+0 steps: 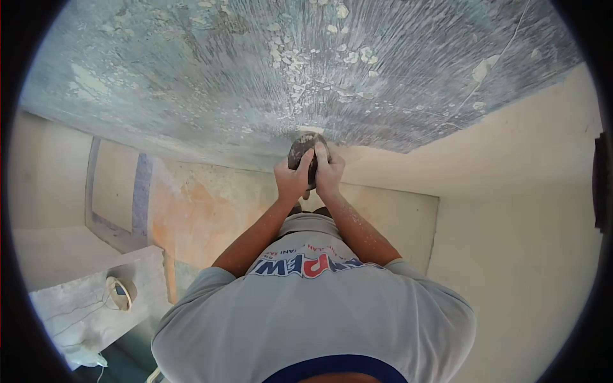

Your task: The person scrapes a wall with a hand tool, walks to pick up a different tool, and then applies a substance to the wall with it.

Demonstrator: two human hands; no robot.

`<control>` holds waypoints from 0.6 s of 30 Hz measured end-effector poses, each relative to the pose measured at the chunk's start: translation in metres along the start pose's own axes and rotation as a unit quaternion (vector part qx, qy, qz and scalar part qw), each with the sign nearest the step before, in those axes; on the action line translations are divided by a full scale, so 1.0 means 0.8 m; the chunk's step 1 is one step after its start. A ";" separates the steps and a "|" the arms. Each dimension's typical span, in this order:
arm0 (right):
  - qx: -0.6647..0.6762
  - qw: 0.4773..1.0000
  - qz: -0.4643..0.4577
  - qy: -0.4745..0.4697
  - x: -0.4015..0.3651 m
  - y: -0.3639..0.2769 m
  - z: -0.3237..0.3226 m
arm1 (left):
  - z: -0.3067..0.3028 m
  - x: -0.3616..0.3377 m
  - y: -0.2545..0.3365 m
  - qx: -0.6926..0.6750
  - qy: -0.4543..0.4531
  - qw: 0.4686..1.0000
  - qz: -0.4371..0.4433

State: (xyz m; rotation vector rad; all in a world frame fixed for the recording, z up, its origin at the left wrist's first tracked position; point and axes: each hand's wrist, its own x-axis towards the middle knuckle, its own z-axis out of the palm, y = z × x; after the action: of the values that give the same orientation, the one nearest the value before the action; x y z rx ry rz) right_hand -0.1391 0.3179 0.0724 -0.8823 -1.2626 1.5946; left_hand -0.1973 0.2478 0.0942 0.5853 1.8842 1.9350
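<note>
A dark, rounded tool spotted with pale dust [299,148] is held between both hands at the lower edge of a grey, patchy wall surface [211,83]. My left hand [294,179] grips its left side, thumb pointing up along it. On the right side my right hand [329,169] is wrapped round it, thumb and fingers whitened with dust. The tool's far end touches or nearly touches the wall; the exact contact is hidden. White chips and streaks mark the wall above it.
Below lies a floor with orange stains [198,214]. At the lower left, a pale ledge [76,297] carries a round, light-rimmed object [119,293] and thin cords. A smooth cream wall [517,249] stands on the right, with a dark object [599,182] at its edge.
</note>
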 end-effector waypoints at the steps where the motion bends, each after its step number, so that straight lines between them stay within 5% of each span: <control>1: -0.016 1.000 -0.002 0.012 -0.001 0.011 -0.001 | 0.000 0.000 -0.013 0.010 0.001 1.000 0.003; 6: -0.012 0.998 0.055 0.036 -0.010 0.009 -0.003 | 0.001 -0.005 -0.001 0.009 0.012 1.000 0.026; 8: -0.032 0.999 -0.005 0.020 0.003 -0.010 0.005 | 0.005 0.009 0.026 0.003 0.021 0.998 0.067; 10: -0.042 0.999 -0.032 0.010 0.007 -0.017 0.006 | -0.001 0.002 0.050 0.046 -0.001 0.997 -0.056; 14: -0.037 0.997 0.050 0.044 -0.013 0.024 -0.003 | -0.005 0.000 -0.031 0.058 0.004 0.996 0.067; 18: -0.065 0.998 -0.011 0.007 0.009 -0.020 0.005 | 0.002 0.008 0.040 -0.002 0.009 1.000 0.009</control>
State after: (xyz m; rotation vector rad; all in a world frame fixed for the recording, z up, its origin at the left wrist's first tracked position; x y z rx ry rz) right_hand -0.1415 0.3245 0.0890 -0.9551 -1.3725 1.4997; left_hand -0.2010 0.2514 0.1267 0.5863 1.8926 1.9608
